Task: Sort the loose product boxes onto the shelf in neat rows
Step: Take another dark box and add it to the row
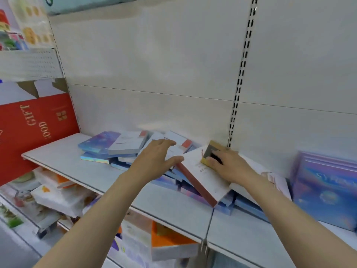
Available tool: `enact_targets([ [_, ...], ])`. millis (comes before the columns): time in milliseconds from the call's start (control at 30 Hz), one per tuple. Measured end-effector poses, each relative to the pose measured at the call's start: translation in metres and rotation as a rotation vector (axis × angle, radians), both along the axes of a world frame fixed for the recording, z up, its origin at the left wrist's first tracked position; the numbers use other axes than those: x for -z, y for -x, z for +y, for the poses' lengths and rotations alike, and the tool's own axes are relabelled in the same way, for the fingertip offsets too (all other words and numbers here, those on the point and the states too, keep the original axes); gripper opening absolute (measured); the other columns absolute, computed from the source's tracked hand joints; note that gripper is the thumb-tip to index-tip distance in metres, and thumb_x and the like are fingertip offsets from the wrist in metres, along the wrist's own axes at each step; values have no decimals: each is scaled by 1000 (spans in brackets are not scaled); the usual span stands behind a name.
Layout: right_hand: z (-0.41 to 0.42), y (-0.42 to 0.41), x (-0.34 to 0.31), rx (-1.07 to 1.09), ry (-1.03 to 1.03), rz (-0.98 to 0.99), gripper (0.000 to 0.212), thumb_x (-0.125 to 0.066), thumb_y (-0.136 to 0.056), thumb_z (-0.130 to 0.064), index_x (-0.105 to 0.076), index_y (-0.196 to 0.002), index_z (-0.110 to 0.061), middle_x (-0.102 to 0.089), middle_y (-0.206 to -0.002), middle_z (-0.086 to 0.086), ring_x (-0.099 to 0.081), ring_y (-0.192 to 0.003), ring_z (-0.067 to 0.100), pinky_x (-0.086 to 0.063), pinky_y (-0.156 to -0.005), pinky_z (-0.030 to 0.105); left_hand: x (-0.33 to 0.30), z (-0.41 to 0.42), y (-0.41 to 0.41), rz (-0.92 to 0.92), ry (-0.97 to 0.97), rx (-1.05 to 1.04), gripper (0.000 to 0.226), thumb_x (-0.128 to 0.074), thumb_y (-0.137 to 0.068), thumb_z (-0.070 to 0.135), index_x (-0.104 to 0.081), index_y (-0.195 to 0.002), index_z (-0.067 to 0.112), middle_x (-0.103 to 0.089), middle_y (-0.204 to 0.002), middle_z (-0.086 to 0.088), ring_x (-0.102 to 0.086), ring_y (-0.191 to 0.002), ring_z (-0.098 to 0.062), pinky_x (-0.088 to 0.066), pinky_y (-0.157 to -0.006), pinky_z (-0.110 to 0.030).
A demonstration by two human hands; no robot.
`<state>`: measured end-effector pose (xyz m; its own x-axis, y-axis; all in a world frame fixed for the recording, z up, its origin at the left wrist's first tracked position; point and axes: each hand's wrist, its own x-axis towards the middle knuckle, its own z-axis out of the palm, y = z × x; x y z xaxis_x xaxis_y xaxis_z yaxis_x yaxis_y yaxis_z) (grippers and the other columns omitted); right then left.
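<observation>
Gold-edged, the small box (212, 154) sits pinched in my right hand (229, 167), atop the tilted white box (204, 176). Left of that white box, my left hand (154, 161) hovers with fingers spread, empty, over the loose pile (116, 147). Bare shelf (63, 153) lies further left.

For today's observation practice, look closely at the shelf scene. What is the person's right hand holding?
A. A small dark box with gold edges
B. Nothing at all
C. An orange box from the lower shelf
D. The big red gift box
A: the right hand curls its fingers round the small dark gold-edged box, above the white box with a reddish side in the pile.
</observation>
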<state>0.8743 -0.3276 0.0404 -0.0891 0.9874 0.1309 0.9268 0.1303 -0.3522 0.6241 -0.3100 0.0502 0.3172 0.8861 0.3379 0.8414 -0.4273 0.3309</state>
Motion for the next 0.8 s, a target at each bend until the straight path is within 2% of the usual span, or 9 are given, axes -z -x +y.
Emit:
enact_targets([
  [100,22,23,-1,-69,-62,112,38,-44,-99,-50,-60,-129,-32,-58,-122,-18,-52,-112,8,-39,-84,28,5,37,8,-13,46,9,69,-47,-84,69,-43,-140,29,-46,-146,6,-38,-135,-13,-37,-106,-36],
  [167,35,30,-1,-34,-103,202,36,-55,-94,-49,-61,-125,-33,-60,-120,-17,-53,-112,10,-41,-86,28,10,53,12,-40,68,22,66,-48,-86,66,-44,-140,28,-46,-146,7,-39,-134,-13,-36,-106,-34],
  [300,46,35,1,235,37,344,87,-64,-72,-74,-39,-142,-29,-55,-133,-7,-53,-119,18,-47,-91,34,23,69,20,-84,103,44,65,-47,-87,66,-44,-140,30,-48,-144,8,-41,-131,-11,-36,-105,-33],
  [400,46,43,-9,305,84,362,105,-71,-74,-66,-19,-154,-21,-51,-143,1,-50,-129,23,-42,-92,33,28,77,23,-108,109,75,65,-45,-87,67,-45,-140,30,-49,-142,8,-44,-129,-10,-37,-104,-32],
  [467,47,50,-15,325,95,408,112,-76,-73,-60,-12,-155,-19,-51,-141,0,-50,-127,22,-42,-93,34,28,81,23,-125,111,104,64,-45,-89,65,-44,-142,30,-49,-143,7,-43,-130,-11,-37,-105,-33],
  [567,48,58,-21,344,164,596,96,-84,-72,-44,-32,-146,-11,-59,-108,-7,-56,-92,11,-42,-67,23,25,82,23,-130,121,167,62,-44,-91,62,-43,-143,28,-48,-145,7,-41,-132,-12,-35,-109,-34],
  [633,45,62,-28,324,206,746,76,-84,-75,-33,-49,-137,-6,-66,-105,-1,-63,-80,8,-43,-54,19,24,82,31,-149,138,207,62,-43,-91,62,-43,-143,28,-48,-145,7,-40,-133,-11,-34,-109,-33],
  [700,44,70,-31,266,136,900,49,-81,-77,-21,-65,-118,-2,-74,-95,4,-71,-69,7,-50,-54,15,20,82,42,-211,156,233,62,-43,-91,62,-43,-143,28,-49,-143,8,-41,-131,-10,-36,-106,-31],
  [800,50,98,-31,192,-97,1019,42,-82,-75,-19,-68,-112,-6,-76,-93,7,-73,-76,15,-54,-63,22,8,80,62,-388,201,259,60,-48,-90,60,-46,-140,27,-57,-133,11,-53,-118,-5,-41,-97,-25],
])
